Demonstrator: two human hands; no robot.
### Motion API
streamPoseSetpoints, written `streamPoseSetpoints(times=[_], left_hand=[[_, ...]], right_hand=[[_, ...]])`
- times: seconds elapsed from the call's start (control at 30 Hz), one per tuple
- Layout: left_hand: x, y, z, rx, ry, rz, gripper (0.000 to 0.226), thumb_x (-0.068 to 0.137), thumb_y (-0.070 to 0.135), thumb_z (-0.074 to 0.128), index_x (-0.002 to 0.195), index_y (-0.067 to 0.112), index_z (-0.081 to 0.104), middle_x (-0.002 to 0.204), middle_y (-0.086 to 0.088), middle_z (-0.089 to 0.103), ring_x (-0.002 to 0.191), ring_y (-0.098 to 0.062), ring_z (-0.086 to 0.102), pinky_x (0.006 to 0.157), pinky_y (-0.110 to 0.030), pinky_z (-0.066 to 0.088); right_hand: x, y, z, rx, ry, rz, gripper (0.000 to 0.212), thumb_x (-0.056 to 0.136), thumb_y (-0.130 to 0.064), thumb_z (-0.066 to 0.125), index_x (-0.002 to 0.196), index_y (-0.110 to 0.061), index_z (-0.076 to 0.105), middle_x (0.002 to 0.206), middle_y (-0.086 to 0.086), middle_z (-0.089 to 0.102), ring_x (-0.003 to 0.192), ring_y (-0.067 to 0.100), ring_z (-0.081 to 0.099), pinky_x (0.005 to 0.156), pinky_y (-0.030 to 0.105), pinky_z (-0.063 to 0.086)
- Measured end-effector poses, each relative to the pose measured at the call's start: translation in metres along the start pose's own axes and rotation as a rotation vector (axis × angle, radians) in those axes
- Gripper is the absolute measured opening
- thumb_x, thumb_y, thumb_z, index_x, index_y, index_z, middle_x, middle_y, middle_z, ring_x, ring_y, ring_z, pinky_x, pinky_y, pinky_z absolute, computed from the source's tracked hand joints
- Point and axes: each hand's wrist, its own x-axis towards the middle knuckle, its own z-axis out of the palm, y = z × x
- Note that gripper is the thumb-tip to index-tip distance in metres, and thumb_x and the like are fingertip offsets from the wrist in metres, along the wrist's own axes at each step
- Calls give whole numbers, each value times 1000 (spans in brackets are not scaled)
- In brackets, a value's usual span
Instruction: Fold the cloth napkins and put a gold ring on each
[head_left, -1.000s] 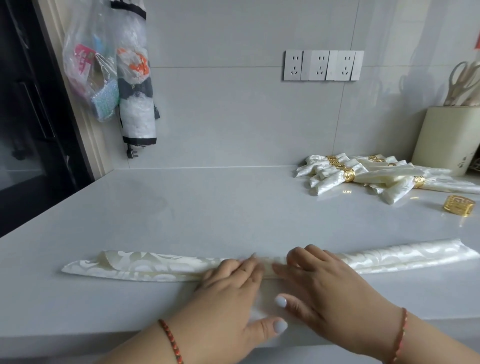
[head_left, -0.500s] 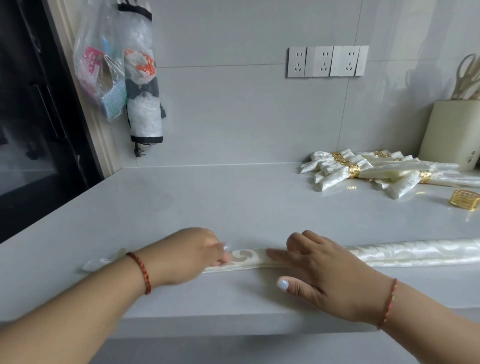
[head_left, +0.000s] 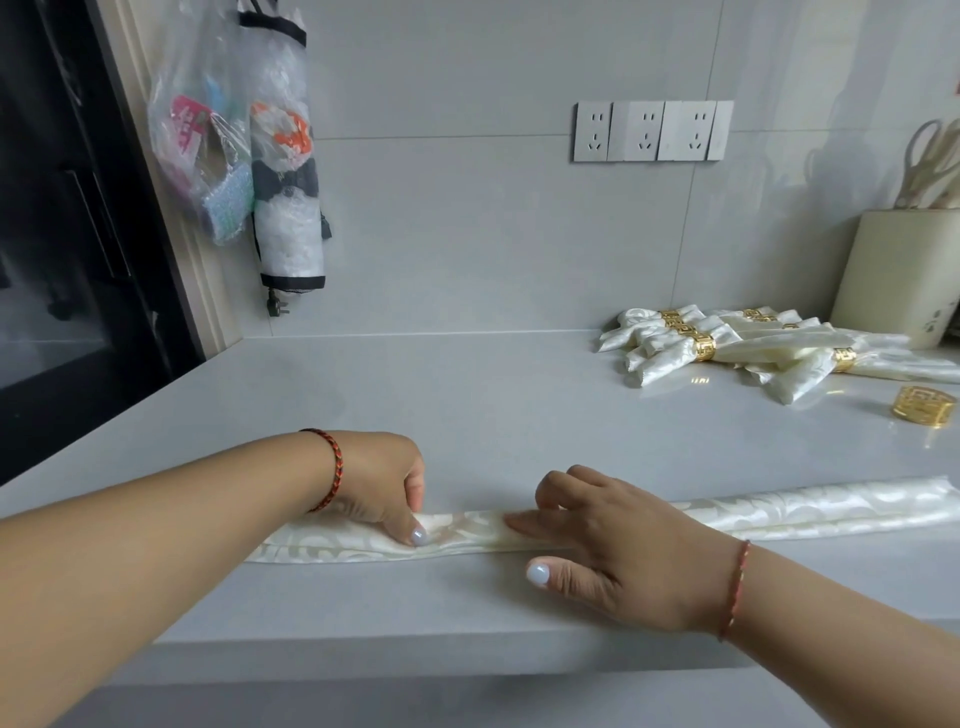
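Folding step: the left hand (head_left: 384, 488) pinches the long folded cloth napkin (head_left: 810, 506) on the surface (head_left: 467, 405), the right hand (head_left: 613, 551) presses it flat-fingered; next, presumably, the loose gold ring (head_left: 923, 406) beyond the right hand.

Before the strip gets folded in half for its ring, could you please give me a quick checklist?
1. Long cream patterned cloth strip lies flat on the grey counter: ok.
2. Left hand pinches the strip: ok.
3. Right hand fingers press its middle: ok.
4. Loose gold ring lies free at the right: ok.
5. Strip's left end, hidden by the forearm: cannot tell.
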Motion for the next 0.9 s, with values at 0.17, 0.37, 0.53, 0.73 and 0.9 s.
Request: streamPoseSetpoints(times=[0.17, 0.37, 0.53, 0.73, 0.9], left_hand=[[-1, 3, 2, -9, -16, 108, 28, 80, 22, 75, 71, 30, 50, 69, 14, 48, 61, -5, 44, 57, -20, 35], [-4, 1, 0, -87, -29, 155, 24, 79, 21, 74, 64, 38, 65, 55, 21, 48, 54, 2, 44, 56, -15, 35], [-14, 7, -17, -102, -138, 90, 21, 91, 15, 58, 87, 28, 75, 52, 16, 50, 50, 0, 45, 54, -9, 37], [-17, 19, -30, -187, -411, 38, 41, 91, -18, 39, 123, -4, 60, 87, -7, 65, 71, -10, 67, 77, -18, 57], [-13, 15, -20, -147, -298, 111, 25, 85, -10, 63, 107, -1, 69, 73, -3, 66, 53, -5, 63, 61, -15, 55]], right_hand=[[3, 1, 4, -45, -36, -5, 75, 84, -76, 3, 143, -44, 35, 105, -4, 43, 92, 15, 41, 84, 27, 41], [8, -4, -1, -97, -64, -24, 73, 80, -75, 3, 143, -49, 30, 104, -2, 41, 94, 17, 43, 80, 28, 39], [11, -4, -3, -95, -78, -37, 74, 80, -74, 6, 143, -47, 33, 103, 0, 41, 93, 18, 45, 83, 32, 43], [9, -4, -4, -82, -98, -42, 74, 79, -73, 5, 144, -47, 30, 105, 0, 40, 96, 17, 43, 87, 32, 42], [10, -4, -9, -59, -125, -34, 72, 81, -75, 7, 143, -48, 31, 107, 0, 41, 99, 16, 43, 87, 28, 39]])
